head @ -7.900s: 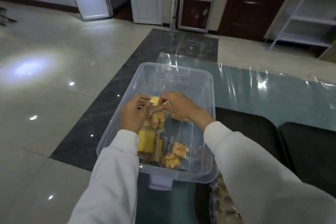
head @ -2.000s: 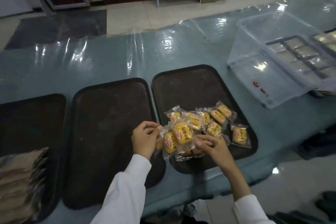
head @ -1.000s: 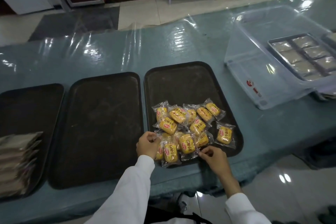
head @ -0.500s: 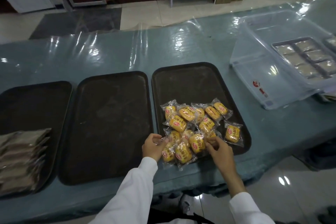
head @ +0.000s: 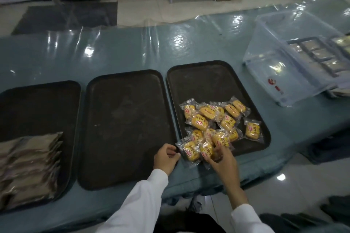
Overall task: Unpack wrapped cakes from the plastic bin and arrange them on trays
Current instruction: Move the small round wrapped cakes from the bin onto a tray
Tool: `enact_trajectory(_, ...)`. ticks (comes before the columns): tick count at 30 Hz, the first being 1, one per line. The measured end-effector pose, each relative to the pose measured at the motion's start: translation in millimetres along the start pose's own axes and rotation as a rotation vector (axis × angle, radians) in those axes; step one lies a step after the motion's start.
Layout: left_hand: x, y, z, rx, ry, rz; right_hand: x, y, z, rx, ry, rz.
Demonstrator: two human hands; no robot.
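Several yellow wrapped cakes [head: 216, 121] lie in a loose heap on the near half of the right dark tray [head: 204, 81]. The front ones reach over the tray's near rim. My left hand [head: 166, 159] is at the tray's near left corner, its curled fingers pinching the wrapper edge of the front left cake [head: 190, 150]. My right hand [head: 222, 159] comes in from the front, its fingers curled over a front wrapped cake [head: 207, 152]. The clear plastic bin [head: 280, 81] stands to the right of the trays.
A middle dark tray [head: 125, 125] and a left dark tray [head: 37, 108] lie side by side on the teal, plastic-covered table [head: 132, 47]. Brownish wrapped packs [head: 28, 166] are stacked on the left tray. Trays of packed goods [head: 322, 56] show behind the bin.
My right hand has slid left onto the front cakes. My left hand has shifted slightly left at the tray corner. The front cakes now lie nearer the tray's rim.
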State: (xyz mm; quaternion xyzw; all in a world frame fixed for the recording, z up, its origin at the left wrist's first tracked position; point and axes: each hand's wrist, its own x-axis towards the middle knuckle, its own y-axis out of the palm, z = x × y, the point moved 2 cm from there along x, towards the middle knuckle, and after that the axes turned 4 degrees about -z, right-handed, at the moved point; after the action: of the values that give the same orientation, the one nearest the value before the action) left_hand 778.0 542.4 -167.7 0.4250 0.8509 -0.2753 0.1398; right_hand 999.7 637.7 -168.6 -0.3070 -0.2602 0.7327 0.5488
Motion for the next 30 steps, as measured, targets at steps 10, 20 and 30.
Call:
enact_trajectory(10,-12,40,-5,0.057,0.022,0.184,5,3,-12,-0.137,-0.031,0.022)
enact_trajectory(20,-18,44,-12,0.031,0.03,0.073,29,-11,-12,-0.181,-0.114,0.143)
enact_trajectory(30,-13,-31,-3,0.028,0.138,0.045,17,-1,45,-0.032,-0.171,0.017)
